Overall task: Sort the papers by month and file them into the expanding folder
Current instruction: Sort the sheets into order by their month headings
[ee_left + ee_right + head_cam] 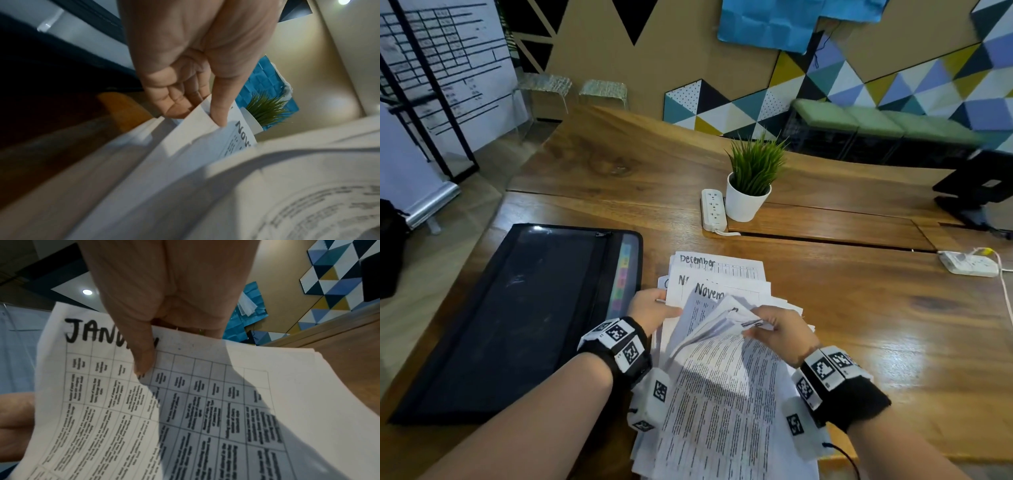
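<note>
While thumb (pixel 144 360) hides "January" — papers (pixel 726 404) seemingly pinched.

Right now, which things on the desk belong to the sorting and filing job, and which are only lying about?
For the job:
- stack of papers
- January sheet, held by right hand
- November sheet, held by left hand
- December sheet
- expanding folder

Lying about:
- potted plant
- power strip
- monitor

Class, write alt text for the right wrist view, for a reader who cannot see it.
The right hand pinches the top edge of a sheet headed "JANU…", thumb covering the rest of the word, with a printed grid of small text below. Behind are a wooden table and a wall of coloured triangles.
</note>
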